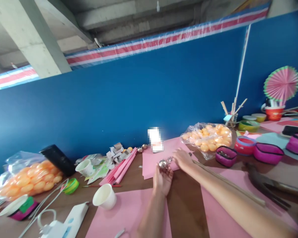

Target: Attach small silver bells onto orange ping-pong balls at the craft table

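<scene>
My left hand (163, 180) is palm up near the middle of the table, its fingers curled around a shiny silver-brown ball (162, 163). Smaller shiny beads (169, 160) sit beside that ball, toward the right. Close by, my right hand (182, 158) reaches in from the right with bent fingers, its fingertips near the small beads; whether it grips anything is hard to make out. Under and behind both hands lies pink paper (149, 165). Two more shiny balls (142, 148) rest at the back, by the blue partition.
A white paper cup (104, 196) and power strip (75, 218) stand left. Bags of orange balls (29, 180) (208, 135) lie on both sides. Purple containers (225, 156), sticks (233, 191) and a dark tool (265, 185) are right. A blue partition (114, 109) rises behind.
</scene>
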`<state>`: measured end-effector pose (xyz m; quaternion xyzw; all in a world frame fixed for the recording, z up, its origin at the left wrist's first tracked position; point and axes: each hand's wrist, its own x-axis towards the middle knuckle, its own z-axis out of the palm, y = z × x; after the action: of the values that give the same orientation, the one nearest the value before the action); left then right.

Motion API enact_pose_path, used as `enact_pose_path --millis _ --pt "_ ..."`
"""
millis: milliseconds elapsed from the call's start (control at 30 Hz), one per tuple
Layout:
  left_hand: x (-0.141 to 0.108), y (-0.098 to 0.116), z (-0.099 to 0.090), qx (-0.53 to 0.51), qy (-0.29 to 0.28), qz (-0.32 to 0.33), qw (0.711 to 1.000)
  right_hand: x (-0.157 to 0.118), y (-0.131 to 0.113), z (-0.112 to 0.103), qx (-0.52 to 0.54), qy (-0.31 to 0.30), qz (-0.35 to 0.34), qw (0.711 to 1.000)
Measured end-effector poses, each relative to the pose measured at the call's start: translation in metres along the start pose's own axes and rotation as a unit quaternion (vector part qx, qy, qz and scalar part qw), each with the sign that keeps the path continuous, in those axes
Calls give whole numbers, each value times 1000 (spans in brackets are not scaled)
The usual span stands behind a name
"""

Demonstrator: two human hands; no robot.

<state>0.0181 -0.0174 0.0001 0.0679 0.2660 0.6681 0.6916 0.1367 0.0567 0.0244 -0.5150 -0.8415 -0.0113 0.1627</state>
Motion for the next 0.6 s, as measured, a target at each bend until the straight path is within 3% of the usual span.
enact_pose_path --millis 167,333,433,500,600 --pt "3 -1 0 -4 -6 -10 1000 2 2 11 11 4 5 1000" --pt "3 -1 -1 -6 -8 -14 1000 -3 1 6 23 24 23 999" --pt "1 0 -1 -1 -20 -19 1000 -8 0 0 111 69 53 990" --pt "1 0 -1 4 -27 -20 999 -11 -2 -2 233 95 81 964" --pt "3 -1 -2 3 -17 -15 1000 -17 -4 -3 444 79 123 884"
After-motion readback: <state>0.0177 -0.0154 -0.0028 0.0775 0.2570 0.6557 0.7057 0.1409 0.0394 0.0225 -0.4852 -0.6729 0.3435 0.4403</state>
